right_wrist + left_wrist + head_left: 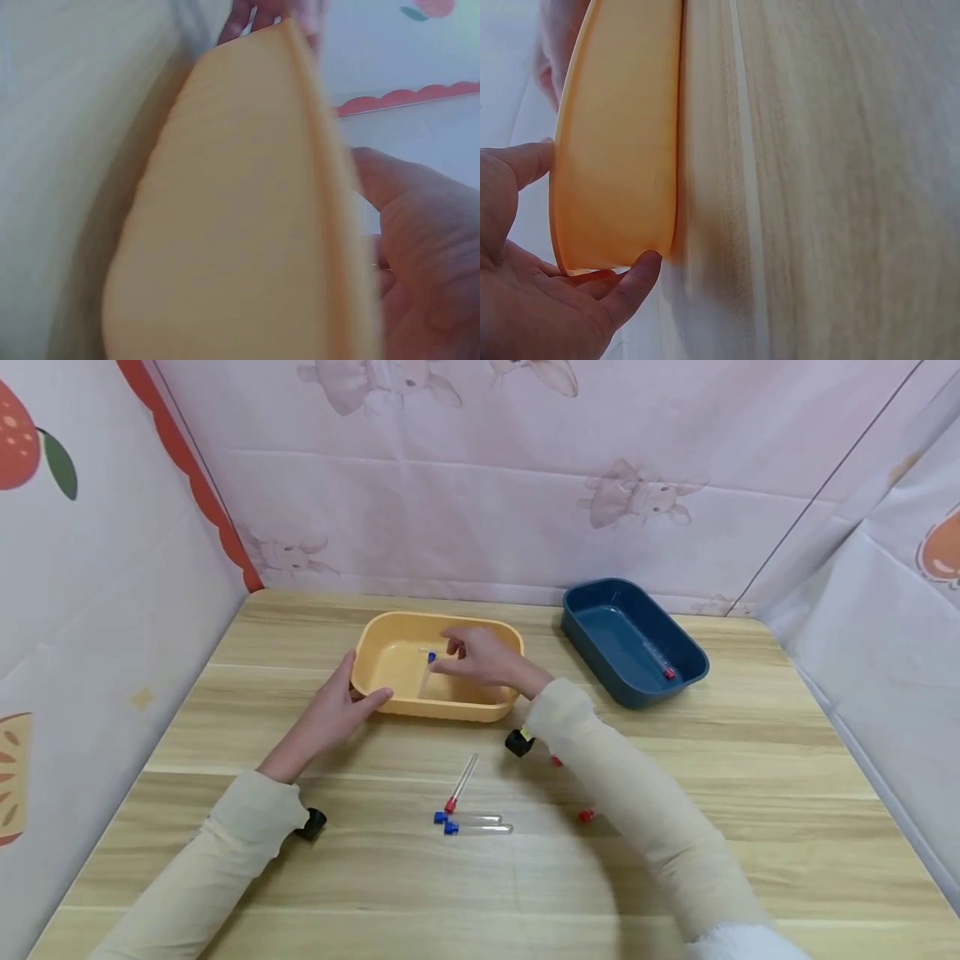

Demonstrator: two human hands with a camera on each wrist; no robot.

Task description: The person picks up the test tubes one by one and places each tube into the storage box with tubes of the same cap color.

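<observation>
My left hand [333, 706] holds the left end of a yellow plastic tub [442, 710], thumb on the near rim and fingers around the end wall. In the left wrist view, its fingertips press the tub's outer wall [622, 135]. Over the inside of the tub, my right hand [483, 658] is spread, thumb and fingers apart. A blue-capped clear tube [431, 657] lies in there right by the thumb tip. In the right wrist view the tub's wall hides part of that hand [427, 232].
A red-capped tube [461, 783] and two blue-capped tubes [480, 829] lie in front of the tub. Near the right sleeve, red caps [586, 816] show, partly covered. The dark blue tub [637, 685] at the back right holds a red-capped tube [669, 673].
</observation>
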